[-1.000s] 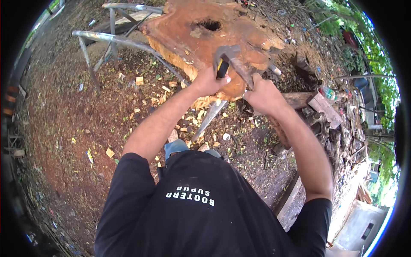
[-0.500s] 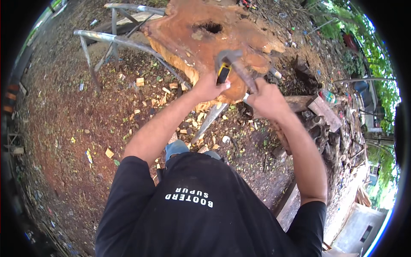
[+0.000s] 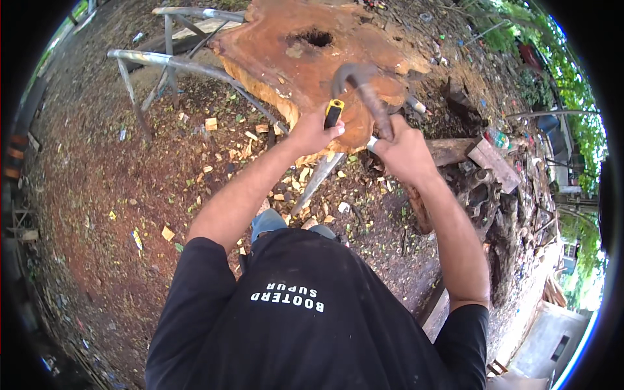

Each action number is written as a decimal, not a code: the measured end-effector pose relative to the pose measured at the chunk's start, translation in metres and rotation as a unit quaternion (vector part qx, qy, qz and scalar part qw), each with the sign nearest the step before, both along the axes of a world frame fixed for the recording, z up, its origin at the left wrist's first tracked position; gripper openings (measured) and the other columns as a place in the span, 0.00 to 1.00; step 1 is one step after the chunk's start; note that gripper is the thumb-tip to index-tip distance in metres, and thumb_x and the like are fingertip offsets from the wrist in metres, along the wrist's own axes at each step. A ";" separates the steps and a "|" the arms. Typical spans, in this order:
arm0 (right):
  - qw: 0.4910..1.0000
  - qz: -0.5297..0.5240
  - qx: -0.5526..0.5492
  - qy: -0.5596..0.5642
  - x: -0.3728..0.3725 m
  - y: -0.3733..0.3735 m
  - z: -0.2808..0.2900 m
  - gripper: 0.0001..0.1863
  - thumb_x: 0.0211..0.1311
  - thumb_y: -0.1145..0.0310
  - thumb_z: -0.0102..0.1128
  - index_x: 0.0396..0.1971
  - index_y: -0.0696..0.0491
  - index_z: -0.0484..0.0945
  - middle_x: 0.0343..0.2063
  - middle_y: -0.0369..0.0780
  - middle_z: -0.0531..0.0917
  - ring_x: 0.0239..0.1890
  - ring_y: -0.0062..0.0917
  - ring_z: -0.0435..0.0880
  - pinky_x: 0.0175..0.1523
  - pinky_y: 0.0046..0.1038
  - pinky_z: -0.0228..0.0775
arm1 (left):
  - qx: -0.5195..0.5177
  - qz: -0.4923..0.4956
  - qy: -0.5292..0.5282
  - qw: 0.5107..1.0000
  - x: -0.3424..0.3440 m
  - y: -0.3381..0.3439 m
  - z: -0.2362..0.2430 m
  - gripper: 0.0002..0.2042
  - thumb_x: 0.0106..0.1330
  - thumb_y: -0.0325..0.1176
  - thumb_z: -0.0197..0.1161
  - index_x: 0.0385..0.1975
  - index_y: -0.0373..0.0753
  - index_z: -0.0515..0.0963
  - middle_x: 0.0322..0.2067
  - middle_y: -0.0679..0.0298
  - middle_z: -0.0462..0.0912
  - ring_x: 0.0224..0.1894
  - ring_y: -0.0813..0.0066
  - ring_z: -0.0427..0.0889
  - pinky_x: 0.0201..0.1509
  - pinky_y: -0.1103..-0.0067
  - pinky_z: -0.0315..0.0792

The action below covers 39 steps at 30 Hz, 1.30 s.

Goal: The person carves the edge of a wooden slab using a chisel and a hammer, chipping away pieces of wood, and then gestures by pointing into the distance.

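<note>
A broad slab of orange-brown wood (image 3: 260, 45) with rough, chipped edges lies in front of me. At its near edge, my left hand (image 3: 312, 135) is closed around a chisel (image 3: 334, 114) with a black and yellow handle; its blade is hidden. My right hand (image 3: 406, 151) grips the handle of a hammer (image 3: 369, 97), blurred by motion. The hammer's curved metal head is above the slab, just beyond the chisel's top and apart from it. A pale wrap or band shows at a finger of my right hand.
A dark hole (image 3: 317, 38) opens in the slab. Wooden poles (image 3: 172, 60) form a frame on the left. Pale wood chips (image 3: 211, 123) litter the dirt below. Logs and offcuts (image 3: 494, 170) are piled on the right, beside a plastic bottle (image 3: 498, 138).
The hammer head has moved off the top of the chisel handle, up and away, leaving that end in plain sight. My left hand has barely moved.
</note>
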State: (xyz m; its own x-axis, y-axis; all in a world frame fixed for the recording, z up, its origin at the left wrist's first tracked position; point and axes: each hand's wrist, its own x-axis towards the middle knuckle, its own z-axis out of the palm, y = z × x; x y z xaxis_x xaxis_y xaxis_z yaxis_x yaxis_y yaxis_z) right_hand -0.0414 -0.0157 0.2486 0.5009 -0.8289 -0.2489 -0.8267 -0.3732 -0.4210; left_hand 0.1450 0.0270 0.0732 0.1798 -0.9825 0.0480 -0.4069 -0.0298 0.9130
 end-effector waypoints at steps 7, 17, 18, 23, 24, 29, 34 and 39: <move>0.959 -0.142 0.110 -0.220 -0.053 0.026 -0.009 0.10 0.55 0.72 0.56 0.36 0.59 0.71 0.19 0.41 0.77 0.16 0.22 0.76 0.21 0.27 0.68 | -0.185 -0.262 -0.044 0.946 -0.121 0.083 -0.017 0.13 0.51 0.19 0.62 0.36 0.39 0.75 0.35 0.59 0.80 0.41 0.56 0.79 0.47 0.67 0.73; 0.897 -0.260 0.188 -0.303 -0.148 0.063 -0.074 0.08 0.55 0.77 0.52 0.36 0.57 0.69 0.17 0.34 0.72 0.11 0.17 0.69 0.15 0.21 0.59 | -0.110 -0.104 0.134 0.979 -0.081 0.068 0.044 0.06 0.59 0.26 0.63 0.34 0.39 0.74 0.26 0.66 0.75 0.29 0.74 0.77 0.33 0.74 0.70; 0.893 -0.271 0.191 -0.303 -0.157 0.066 -0.082 0.07 0.56 0.77 0.50 0.36 0.56 0.69 0.17 0.34 0.72 0.11 0.17 0.68 0.15 0.21 0.59 | -0.084 -0.072 0.133 0.985 -0.068 0.067 0.059 0.05 0.61 0.27 0.62 0.34 0.40 0.74 0.24 0.69 0.74 0.26 0.79 0.75 0.30 0.78 0.68; 0.878 -0.313 0.211 -0.295 -0.184 0.087 -0.114 0.08 0.54 0.76 0.55 0.35 0.57 0.70 0.16 0.34 0.72 0.10 0.18 0.70 0.15 0.23 0.61 | 0.001 -0.002 -0.238 0.971 -0.016 0.048 0.074 0.11 0.59 0.35 0.68 0.39 0.39 0.79 0.32 0.56 0.85 0.35 0.62 0.87 0.40 0.69 0.79; 0.877 -0.312 0.211 -0.297 -0.186 0.091 -0.123 0.08 0.54 0.75 0.55 0.35 0.58 0.70 0.16 0.34 0.72 0.10 0.18 0.70 0.15 0.24 0.61 | 0.015 -0.035 -0.298 0.954 -0.008 0.050 0.054 0.13 0.59 0.34 0.67 0.42 0.40 0.79 0.35 0.56 0.85 0.38 0.58 0.87 0.42 0.68 0.80; 0.867 -0.323 0.237 -0.296 -0.197 0.109 -0.157 0.07 0.55 0.74 0.55 0.34 0.58 0.71 0.16 0.35 0.73 0.10 0.19 0.71 0.15 0.25 0.62 | 0.000 -0.125 -0.394 0.911 -0.010 0.052 -0.013 0.18 0.54 0.29 0.65 0.46 0.43 0.77 0.45 0.64 0.81 0.41 0.59 0.85 0.43 0.66 0.81; 0.866 -0.331 0.246 -0.283 -0.200 0.118 -0.166 0.09 0.54 0.74 0.56 0.35 0.59 0.72 0.16 0.36 0.74 0.11 0.20 0.73 0.17 0.26 0.65 | -0.009 -0.160 -0.482 0.862 -0.019 0.051 -0.032 0.13 0.51 0.25 0.62 0.39 0.41 0.77 0.35 0.62 0.81 0.29 0.61 0.84 0.30 0.68 0.80; 0.854 -0.340 0.261 -0.295 -0.206 0.121 -0.167 0.11 0.54 0.73 0.57 0.37 0.60 0.71 0.18 0.37 0.75 0.12 0.21 0.74 0.17 0.26 0.65 | -0.139 -0.275 -0.404 0.861 -0.053 0.106 -0.049 0.09 0.52 0.25 0.64 0.33 0.43 0.78 0.30 0.63 0.81 0.21 0.69 0.81 0.19 0.73 0.76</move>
State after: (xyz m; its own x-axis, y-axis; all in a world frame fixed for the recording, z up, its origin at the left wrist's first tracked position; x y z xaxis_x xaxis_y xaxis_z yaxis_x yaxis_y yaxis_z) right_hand -0.2475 0.1056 0.0812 0.1140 -0.8317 -0.5433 -0.3638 0.4740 -0.8019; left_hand 0.0916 0.1333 0.0244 -0.5117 -0.8389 0.1854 -0.7959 0.5442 0.2654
